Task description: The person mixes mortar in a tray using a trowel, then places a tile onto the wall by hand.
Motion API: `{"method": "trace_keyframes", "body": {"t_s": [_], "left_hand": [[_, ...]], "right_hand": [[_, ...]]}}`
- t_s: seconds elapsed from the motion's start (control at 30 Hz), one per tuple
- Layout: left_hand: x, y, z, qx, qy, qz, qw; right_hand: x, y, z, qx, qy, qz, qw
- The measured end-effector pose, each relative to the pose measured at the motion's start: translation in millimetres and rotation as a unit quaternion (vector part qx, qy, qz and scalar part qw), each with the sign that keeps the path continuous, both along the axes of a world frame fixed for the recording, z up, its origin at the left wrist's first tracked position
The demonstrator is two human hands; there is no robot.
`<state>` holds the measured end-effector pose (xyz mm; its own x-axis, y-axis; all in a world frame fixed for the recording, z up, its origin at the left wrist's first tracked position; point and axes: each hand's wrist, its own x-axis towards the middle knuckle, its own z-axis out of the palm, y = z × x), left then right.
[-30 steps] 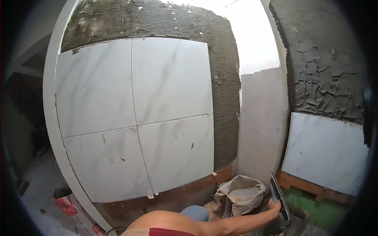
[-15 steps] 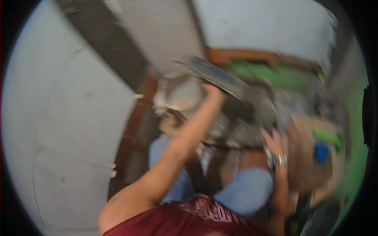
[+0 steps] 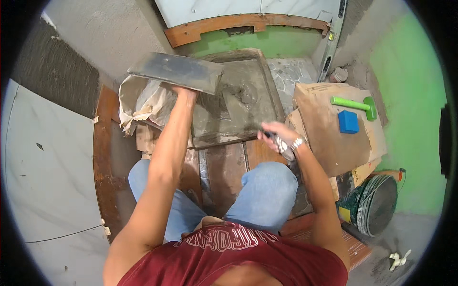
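Note:
My left hand [image 3: 183,91] holds a flat dark-grey rectangular board [image 3: 174,70] from below; the board hides most of its fingers. The board is raised over the left side of a shallow mixing tray [image 3: 238,138] of wet grey mortar [image 3: 250,76]. At the tray's near right corner, my right hand [image 3: 279,133] is closed around the dark handle of a tool, by its look a trowel [image 3: 268,135]. Its blade cannot be told apart from the mortar. A pale wedge and a churned hollow show in the mortar left of that hand.
Right of the tray, a cardboard-covered stack [image 3: 329,138] bears a green hammer [image 3: 355,103] and a blue block [image 3: 348,122]. A dirty bucket [image 3: 377,205] lies beyond my right arm. An open sack [image 3: 138,100] stands left; a spirit level [image 3: 330,47] leans at the back.
The view has swung and steadied, and the tray sits more centrally. My right hand, earlier blurred with fingers spread near the tray's edge, is now closed on the handle. My left hand still holds the board.

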<state>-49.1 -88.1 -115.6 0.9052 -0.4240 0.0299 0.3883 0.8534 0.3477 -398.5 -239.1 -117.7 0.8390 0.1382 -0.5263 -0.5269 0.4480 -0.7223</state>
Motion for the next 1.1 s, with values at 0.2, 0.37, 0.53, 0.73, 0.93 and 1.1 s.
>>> {"method": "trace_keyframes", "body": {"t_s": [0.2,0.37,0.53,0.73,0.93,1.1], "left_hand": [[18.4,-12.0,-9.2,0.201,-0.114,0.254,0.939],[-9.5,-32.4,-13.1,0.356,-0.196,0.339,0.849],[-30.8,-38.0,-13.8,0.087,-0.078,0.196,0.974],[-11.7,-26.5,8.5,0.242,-0.041,0.335,0.910],[-52.8,-56.1,8.8,0.167,0.043,0.212,0.962],[-41.7,-46.5,71.5,0.239,-0.089,0.076,0.964]], "right_hand": [[8.7,21.7,4.0,-0.413,-0.046,-0.022,0.909],[48.7,53.8,20.6,-0.636,-0.059,0.019,0.769],[81.2,24.0,-52.9,-0.601,-0.023,0.006,0.799],[71.3,57.8,11.8,-0.276,-0.090,-0.191,0.937],[85.5,20.7,-21.7,-0.332,-0.060,-0.147,0.930],[93.8,45.0,-32.1,-0.642,-0.062,-0.084,0.760]]}}
